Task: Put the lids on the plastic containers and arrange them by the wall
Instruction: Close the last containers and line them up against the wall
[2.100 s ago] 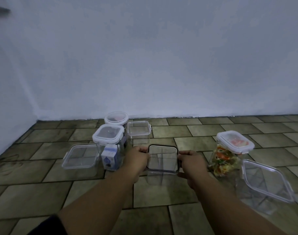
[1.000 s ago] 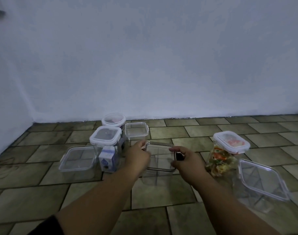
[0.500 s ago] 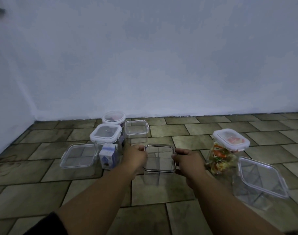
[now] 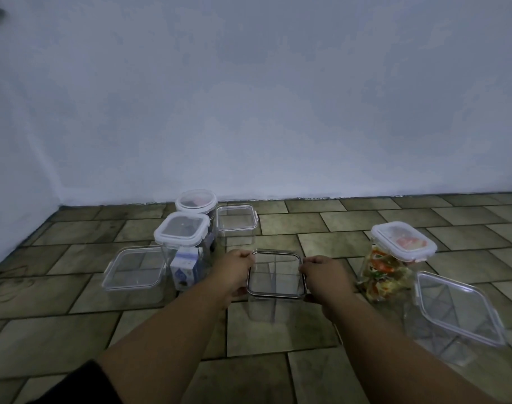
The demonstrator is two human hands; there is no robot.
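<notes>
My left hand point(image 4: 237, 269) and right hand point(image 4: 326, 275) grip the dark-rimmed lid point(image 4: 275, 275) by its two sides, fingers curled over the edges. A second ago it was tilted. Now it lies level on the clear container point(image 4: 263, 309) between my fingers.

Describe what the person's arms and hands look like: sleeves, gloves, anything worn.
The left hand and right hand are bare: no gloves, and no ring, watch or bracelet shows. The left forearm and right forearm are uncovered. A dark sleeve ends near the left elbow at the bottom edge; no sleeve shows on the right side within the frame.
</notes>
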